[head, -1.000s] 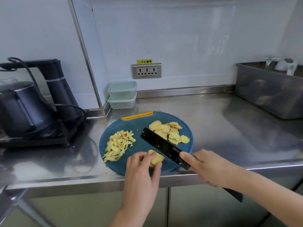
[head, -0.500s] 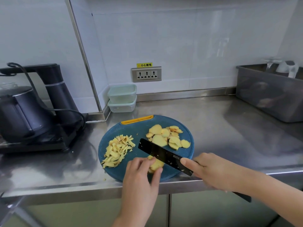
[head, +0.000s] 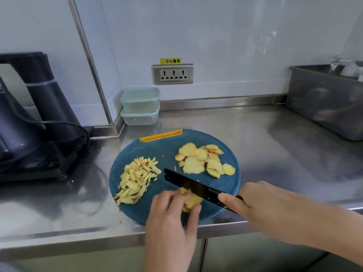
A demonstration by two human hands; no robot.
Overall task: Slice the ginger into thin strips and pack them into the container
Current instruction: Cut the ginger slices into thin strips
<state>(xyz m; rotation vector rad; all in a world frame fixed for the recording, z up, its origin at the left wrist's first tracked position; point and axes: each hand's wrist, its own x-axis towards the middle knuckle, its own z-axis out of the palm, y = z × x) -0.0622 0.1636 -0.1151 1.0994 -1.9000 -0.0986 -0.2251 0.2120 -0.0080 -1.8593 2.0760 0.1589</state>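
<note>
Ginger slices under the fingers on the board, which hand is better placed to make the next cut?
Right, most likely. The right hand grips the knife, and its blade is at the ginger stack on the cutting board. The left hand holds that stack down, so it is busy steadying.

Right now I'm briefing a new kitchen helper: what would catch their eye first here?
The round blue cutting board at the front edge of the counter, where the right hand holds a black knife to a ginger piece steadied by the left hand. Cut strips are heaped on the board's left, round slices on its far right. Two stacked containers stand behind it.
</note>
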